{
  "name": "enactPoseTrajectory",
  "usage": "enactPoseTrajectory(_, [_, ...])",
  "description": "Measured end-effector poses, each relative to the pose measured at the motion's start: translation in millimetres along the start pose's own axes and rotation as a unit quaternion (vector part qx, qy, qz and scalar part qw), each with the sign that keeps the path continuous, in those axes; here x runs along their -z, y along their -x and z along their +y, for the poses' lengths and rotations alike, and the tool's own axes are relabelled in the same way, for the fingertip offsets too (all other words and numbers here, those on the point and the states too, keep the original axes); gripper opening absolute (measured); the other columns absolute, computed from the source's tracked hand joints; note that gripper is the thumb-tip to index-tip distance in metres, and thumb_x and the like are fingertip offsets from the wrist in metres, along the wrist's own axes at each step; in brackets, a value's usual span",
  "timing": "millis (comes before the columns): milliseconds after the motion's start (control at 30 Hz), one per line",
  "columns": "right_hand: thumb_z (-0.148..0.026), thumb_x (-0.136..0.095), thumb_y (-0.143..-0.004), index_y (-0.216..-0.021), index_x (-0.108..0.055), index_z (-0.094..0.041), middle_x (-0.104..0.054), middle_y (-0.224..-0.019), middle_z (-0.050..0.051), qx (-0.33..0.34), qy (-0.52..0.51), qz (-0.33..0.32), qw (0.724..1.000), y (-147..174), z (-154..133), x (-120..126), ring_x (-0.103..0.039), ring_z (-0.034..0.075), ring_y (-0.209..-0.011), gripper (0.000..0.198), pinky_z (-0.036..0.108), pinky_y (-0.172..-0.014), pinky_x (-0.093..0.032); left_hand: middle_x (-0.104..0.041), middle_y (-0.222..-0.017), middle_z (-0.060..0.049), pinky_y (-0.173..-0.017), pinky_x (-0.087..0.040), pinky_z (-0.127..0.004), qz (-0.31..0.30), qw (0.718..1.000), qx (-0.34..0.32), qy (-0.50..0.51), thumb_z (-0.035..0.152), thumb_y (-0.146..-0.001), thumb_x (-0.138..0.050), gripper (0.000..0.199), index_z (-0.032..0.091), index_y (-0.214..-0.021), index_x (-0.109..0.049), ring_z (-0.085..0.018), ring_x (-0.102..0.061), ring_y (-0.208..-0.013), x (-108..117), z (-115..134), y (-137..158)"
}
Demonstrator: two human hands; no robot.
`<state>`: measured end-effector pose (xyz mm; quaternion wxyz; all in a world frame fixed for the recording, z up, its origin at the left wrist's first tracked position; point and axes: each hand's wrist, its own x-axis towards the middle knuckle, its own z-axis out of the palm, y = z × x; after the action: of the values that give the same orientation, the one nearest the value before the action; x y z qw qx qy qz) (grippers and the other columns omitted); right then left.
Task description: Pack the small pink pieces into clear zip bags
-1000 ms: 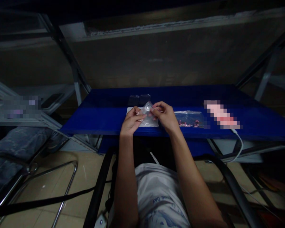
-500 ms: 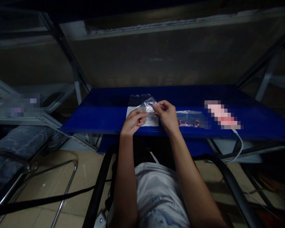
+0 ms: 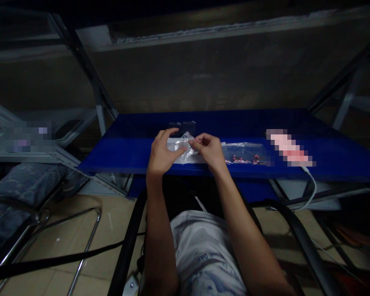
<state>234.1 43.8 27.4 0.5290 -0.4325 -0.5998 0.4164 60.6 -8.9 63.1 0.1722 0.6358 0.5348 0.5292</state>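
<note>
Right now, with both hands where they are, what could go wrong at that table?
1. The clear bag might slip: the right hand pinches it, while the left hand is spread open beside it.
2. The right hand could brush the bag of pink pieces, which lies close by, near the front edge of the blue table.
3. The white cable hangs over that edge and could get snagged.
</note>
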Motion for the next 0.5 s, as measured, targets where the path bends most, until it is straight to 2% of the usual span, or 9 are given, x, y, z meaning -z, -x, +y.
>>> enactPoseTrajectory(67, [-0.053,-0.081,-0.072,-0.072,-0.063,-0.021,-0.061,-0.069,0.0,0.001,-0.01,-0.01,1.0,2,-1,-8,-0.053,0.015,-0.064,0.036,0.027,-0.057,-0.04,-0.067,-0.128,-0.009,-0.106,-0.046,-0.041,-0.055,0.997,-0.01,-0.059,0.023,-0.068,-0.091,0.062,0.025,-0.126,-0.068,-0.031,-0.061,-0.123,-6,4,1])
enactPoseTrajectory(133, [-0.053,-0.08,-0.073,-0.07,-0.063,-0.021,-0.06,-0.068,0.0,0.004,-0.006,-0.013,1.0,4,-1,-14,-0.052,0.016,-0.064,0.036,0.028,-0.058,-0.039,-0.066,-0.131,-0.012,-0.111,-0.043,-0.045,-0.076,0.992,0.003,-0.098,0.023,-0.072,-0.087,0.063,0.024,-0.131,-0.066,-0.034,-0.06,-0.127,-15,4,3])
enactPoseTrajectory(267, [-0.053,-0.077,-0.076,-0.069,-0.062,-0.021,-0.06,-0.066,0.0,0.004,0.012,-0.018,1.0,4,1,-16,-0.05,0.015,-0.062,0.036,0.028,-0.058,-0.036,-0.064,-0.131,-0.013,-0.112,-0.043,-0.046,-0.065,0.99,0.015,-0.127,0.027,-0.077,-0.082,0.056,0.023,-0.13,-0.067,-0.035,-0.059,-0.129,-25,1,4])
enactPoseTrajectory(367, [-0.057,-0.075,-0.078,-0.07,-0.063,-0.021,-0.06,-0.065,0.001,0.0,0.013,-0.02,1.0,4,0,-16,-0.05,0.016,-0.062,0.039,0.028,-0.057,-0.036,-0.062,-0.131,-0.014,-0.111,-0.044,-0.045,-0.052,0.99,0.016,-0.132,0.03,-0.077,-0.083,0.055,0.021,-0.129,-0.067,-0.034,-0.06,-0.127,-24,-2,4])
enactPoseTrajectory(500, [-0.061,-0.071,-0.08,-0.07,-0.063,-0.021,-0.059,-0.064,0.0,-0.002,-0.001,-0.03,1.0,6,-3,-17,-0.049,0.016,-0.062,0.042,0.028,-0.057,-0.036,-0.064,-0.122,-0.011,-0.107,-0.046,-0.043,-0.049,0.989,0.01,-0.139,0.033,-0.079,-0.082,0.045,0.023,-0.121,-0.07,-0.032,-0.063,-0.12,-22,-5,4])
